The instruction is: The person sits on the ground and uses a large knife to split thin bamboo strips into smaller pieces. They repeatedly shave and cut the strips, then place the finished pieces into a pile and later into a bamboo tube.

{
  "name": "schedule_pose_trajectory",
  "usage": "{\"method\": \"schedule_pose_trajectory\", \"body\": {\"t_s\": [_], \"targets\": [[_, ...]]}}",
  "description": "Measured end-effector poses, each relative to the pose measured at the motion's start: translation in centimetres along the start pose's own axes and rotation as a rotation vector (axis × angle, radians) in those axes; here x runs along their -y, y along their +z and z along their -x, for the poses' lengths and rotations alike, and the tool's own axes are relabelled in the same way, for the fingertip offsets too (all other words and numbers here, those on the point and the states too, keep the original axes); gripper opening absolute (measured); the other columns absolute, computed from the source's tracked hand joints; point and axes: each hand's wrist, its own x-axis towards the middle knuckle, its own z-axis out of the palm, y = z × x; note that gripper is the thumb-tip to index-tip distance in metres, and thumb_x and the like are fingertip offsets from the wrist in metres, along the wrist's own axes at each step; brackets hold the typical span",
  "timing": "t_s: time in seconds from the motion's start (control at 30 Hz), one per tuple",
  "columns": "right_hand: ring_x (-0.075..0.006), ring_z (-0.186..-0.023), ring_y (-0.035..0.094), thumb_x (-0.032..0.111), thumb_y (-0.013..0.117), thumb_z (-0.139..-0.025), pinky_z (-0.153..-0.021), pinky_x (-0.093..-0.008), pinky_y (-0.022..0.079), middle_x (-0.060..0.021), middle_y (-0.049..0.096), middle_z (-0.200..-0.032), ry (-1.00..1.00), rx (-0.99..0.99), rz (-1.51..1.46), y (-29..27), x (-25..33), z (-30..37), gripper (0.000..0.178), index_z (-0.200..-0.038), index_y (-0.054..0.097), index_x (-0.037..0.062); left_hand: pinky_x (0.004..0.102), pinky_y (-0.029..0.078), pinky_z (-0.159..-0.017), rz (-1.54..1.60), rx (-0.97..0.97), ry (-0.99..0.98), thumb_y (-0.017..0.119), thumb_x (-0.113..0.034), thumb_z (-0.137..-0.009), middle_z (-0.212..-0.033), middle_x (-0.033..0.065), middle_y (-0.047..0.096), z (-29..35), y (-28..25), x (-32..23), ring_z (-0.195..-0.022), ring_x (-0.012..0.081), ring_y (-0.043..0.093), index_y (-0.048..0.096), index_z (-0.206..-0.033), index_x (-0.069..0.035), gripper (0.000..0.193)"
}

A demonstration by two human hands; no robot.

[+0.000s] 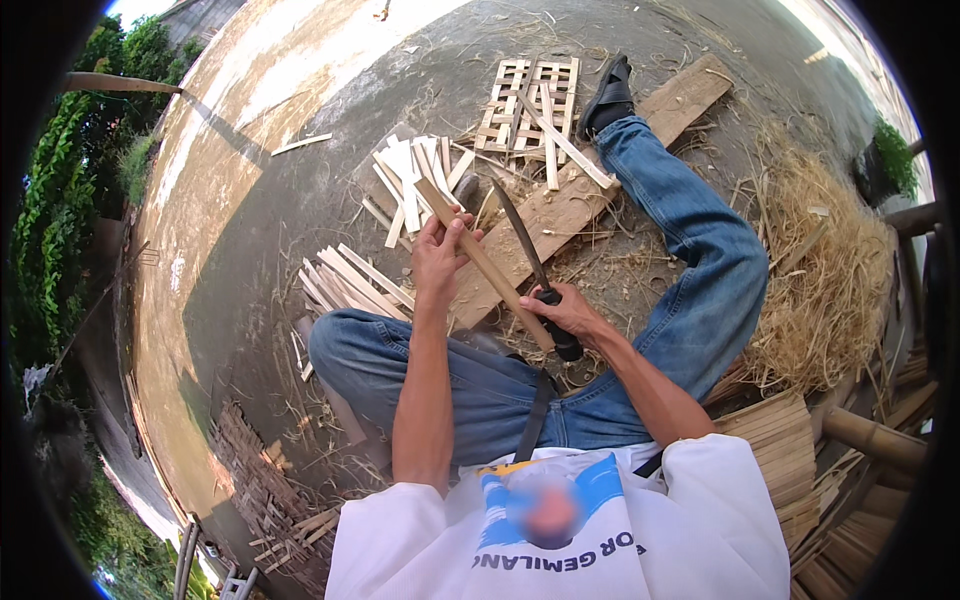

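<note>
Holding a long wooden strip on the diagonal, we sit with denim-clad legs bent around our work. The strip is above the plank, its far end pointing up and left over the pale slats, its near end down and right toward our lap. Our left hand is curled around the strip's upper half, fingers and thumb closed. Our right hand is wrapped around the black handle of a knife, its thumb side at the strip's lower part. The blade points away from us and slightly left, beside the strip, the gap between them narrowing toward the handle. Beyond lies a lattice; a second slat bundle is near our left knee, a shavings heap to the right.
</note>
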Motion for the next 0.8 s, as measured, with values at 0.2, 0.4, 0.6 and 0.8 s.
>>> {"method": "schedule_pose_trajectory", "body": {"t_s": [0.2,0.4,0.6,0.8], "targets": [[-0.0131,-0.076,0.063,0.045,0.082,-0.084,-0.066,-0.0295,0.051,-0.0054,0.068,-0.084,-0.028,-0.08,0.02,0.4,-1.5,-1.2,0.042,-0.09,0.068,0.0055,0.0369,0.064,-0.077,-0.107,-0.032,0.147,0.061,-0.013,-0.102,-0.121,0.012,0.069,0.2,1.4,1.1,-0.096,0.0221,0.073,0.057,-0.131,-0.002,0.031],[-0.0128,-0.072,0.061,0.045,0.081,-0.086,-0.063,-0.0298,0.05,-0.0054,0.067,-0.081,0.009,-0.105,0.111,0.6,-1.7,-1.2,0.042,-0.088,0.069,0.0046,0.0368,0.063,-0.078,-0.186,-0.034,0.147,0.058,-0.013,-0.104,-0.119,0.0127,0.07,-0.3,0.6,1.6,-0.093,0.0227,0.073,0.057,-0.132,0.001,0.031],[-0.0122,-0.069,0.06,0.044,0.081,-0.086,-0.062,-0.0306,0.049,-0.0045,0.066,-0.075,-0.115,-0.176,0.106,0.3,-2.0,-1.4,0.04,-0.088,0.069,0.0053,0.0341,0.063,-0.076,-0.022,-0.038,0.065,0.053,-0.02,-0.107,-0.11,0.0128,0.072,-0.7,0.2,0.2,-0.084,0.0218,0.074,0.061,-0.124,0.002,0.029],[-0.013,-0.066,0.061,0.048,0.079,-0.085,-0.061,-0.0326,0.048,-0.004,0.066,-0.071,-0.184,-0.277,0.297,0.3,-2.4,-1.5,0.042,-0.086,0.069,0.0063,0.0288,0.058,-0.057,-0.461,-0.207,0.189,0.049,-0.026,-0.109,-0.085,0.0105,0.072,-0.9,-0.6,1.1,-0.066,0.0173,0.072,0.066,-0.104,0.002,0.033]]}}
